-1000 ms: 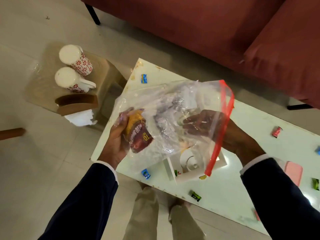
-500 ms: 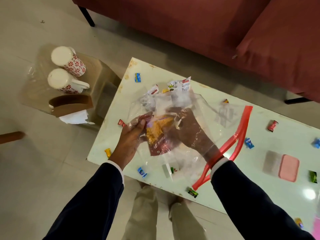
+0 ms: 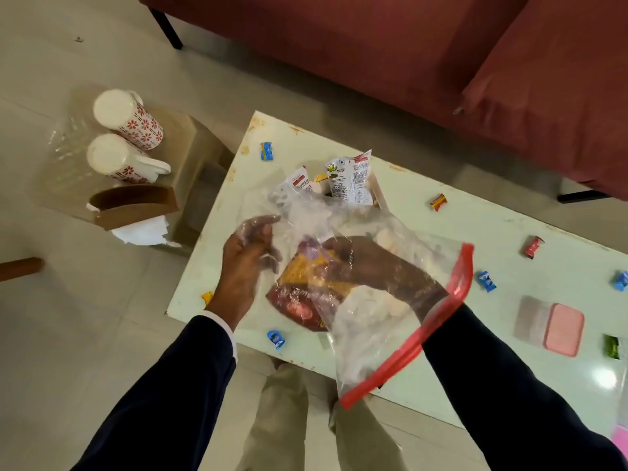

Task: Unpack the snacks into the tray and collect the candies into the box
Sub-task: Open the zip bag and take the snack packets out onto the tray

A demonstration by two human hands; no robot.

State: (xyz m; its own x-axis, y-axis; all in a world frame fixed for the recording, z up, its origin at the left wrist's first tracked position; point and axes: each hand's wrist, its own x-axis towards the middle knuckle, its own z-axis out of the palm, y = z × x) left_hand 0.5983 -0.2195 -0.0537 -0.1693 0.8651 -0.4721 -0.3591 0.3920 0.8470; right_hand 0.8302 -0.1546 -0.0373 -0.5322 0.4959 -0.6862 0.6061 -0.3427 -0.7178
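Observation:
A clear zip bag point(image 3: 373, 328) with a red zipper strip hangs over the white table point(image 3: 441, 232). My right hand point(image 3: 370, 263) is inside it through the mouth, gripping a red and yellow snack packet point(image 3: 302, 294). My left hand point(image 3: 246, 263) holds the bag's closed end from outside, with film over its fingers. Two white snack packets point(image 3: 350, 180) stand in the tray point(image 3: 378, 193) behind the bag. A box with a pink lid point(image 3: 562, 334) lies at the right. Wrapped candies are scattered: blue point(image 3: 266, 151), red point(image 3: 533, 246), blue point(image 3: 486, 281), blue point(image 3: 276, 338).
A red sofa point(image 3: 407, 45) runs behind the table. Left of the table a low stool carries two patterned mugs point(image 3: 127, 141) and a brown tissue holder point(image 3: 132, 205). My knees sit under the table's near edge.
My right hand has gone deeper into the bag and closed on the snack packet. My left hand has left the packet and shifted to the bag's end. The bag has dropped lower.

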